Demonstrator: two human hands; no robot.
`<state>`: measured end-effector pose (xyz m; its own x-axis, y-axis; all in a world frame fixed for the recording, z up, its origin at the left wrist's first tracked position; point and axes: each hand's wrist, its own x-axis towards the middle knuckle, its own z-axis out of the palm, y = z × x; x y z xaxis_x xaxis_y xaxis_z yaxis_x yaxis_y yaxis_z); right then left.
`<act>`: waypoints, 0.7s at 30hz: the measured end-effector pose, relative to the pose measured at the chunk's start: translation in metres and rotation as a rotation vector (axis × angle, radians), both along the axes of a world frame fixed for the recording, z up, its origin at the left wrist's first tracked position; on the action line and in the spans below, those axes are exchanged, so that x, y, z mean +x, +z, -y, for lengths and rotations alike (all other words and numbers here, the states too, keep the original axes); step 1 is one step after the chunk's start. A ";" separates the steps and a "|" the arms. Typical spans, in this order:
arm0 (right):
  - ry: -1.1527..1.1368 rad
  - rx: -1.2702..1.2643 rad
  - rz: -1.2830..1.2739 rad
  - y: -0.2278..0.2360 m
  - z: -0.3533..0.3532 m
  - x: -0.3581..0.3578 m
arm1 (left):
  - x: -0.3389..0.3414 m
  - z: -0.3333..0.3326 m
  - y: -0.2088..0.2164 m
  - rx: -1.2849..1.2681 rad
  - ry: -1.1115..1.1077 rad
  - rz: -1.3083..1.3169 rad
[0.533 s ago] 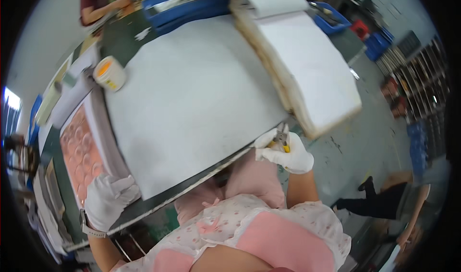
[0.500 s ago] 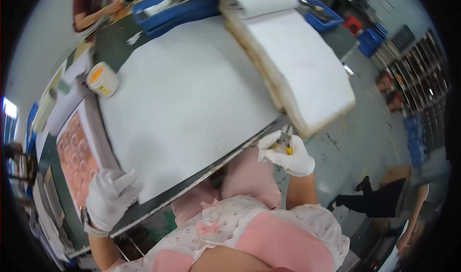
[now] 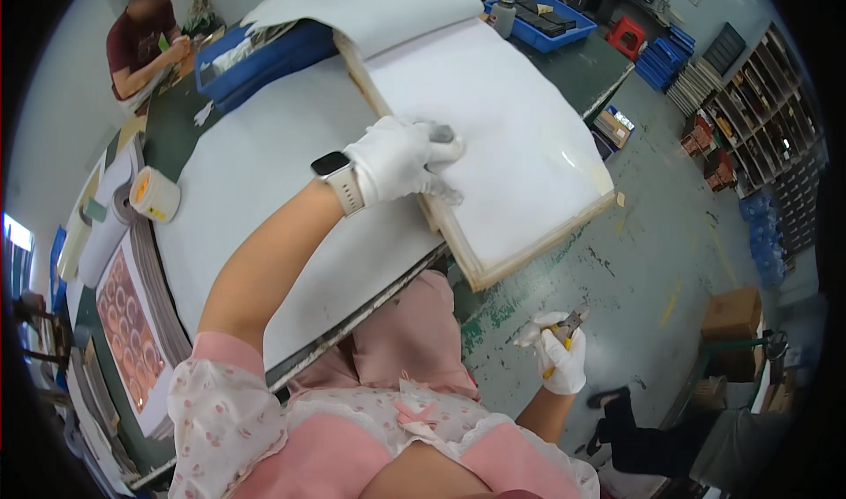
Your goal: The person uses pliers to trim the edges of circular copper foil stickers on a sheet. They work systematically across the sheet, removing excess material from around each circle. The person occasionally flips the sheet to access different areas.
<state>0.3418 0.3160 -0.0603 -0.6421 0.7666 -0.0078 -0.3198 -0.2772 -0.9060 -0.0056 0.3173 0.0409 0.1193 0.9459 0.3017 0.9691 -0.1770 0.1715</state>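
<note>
My left hand (image 3: 401,162), in a white glove with grey fingertips, lies on a thick white stack (image 3: 520,147) with brownish edges. Its fingers are spread over the top sheet near the stack's left side. Away from the table, over the floor at the right, my white-gloved right hand (image 3: 564,367) is closed round a pair of yellow-handled cutting pliers (image 3: 573,323), jaws pointing up. A large white sheet (image 3: 264,173) covers the table to the left of the stack, partly hidden by my left forearm.
Printed sheets with copper-coloured rings (image 3: 130,310) and a white tub (image 3: 156,194) line the table's left side. Blue trays (image 3: 264,66) stand at the back. One person (image 3: 141,50) sits at far left; another (image 3: 652,433) is at lower right. The stack's near corner overhangs the table edge.
My left hand has moved from the ringed prints at the left onto the white stack. My right hand, still holding the pliers, has dropped away from the table edge. The view has shifted.
</note>
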 end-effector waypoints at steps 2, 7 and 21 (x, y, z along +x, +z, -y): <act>-0.014 -0.026 0.013 -0.004 -0.011 0.001 | -0.008 -0.006 0.004 -0.097 -0.023 0.035; -0.026 -0.033 -0.010 0.003 -0.039 -0.012 | -0.012 -0.014 0.008 -0.096 -0.061 0.069; -0.150 0.080 -0.169 0.033 -0.111 -0.012 | -0.035 -0.046 0.028 -0.285 -0.394 0.183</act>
<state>0.3302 0.4267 -0.0273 -0.5078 0.8475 0.1546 -0.5010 -0.1445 -0.8533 -0.0404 0.3636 0.0686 0.4526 0.8873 0.0883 0.7877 -0.4443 0.4267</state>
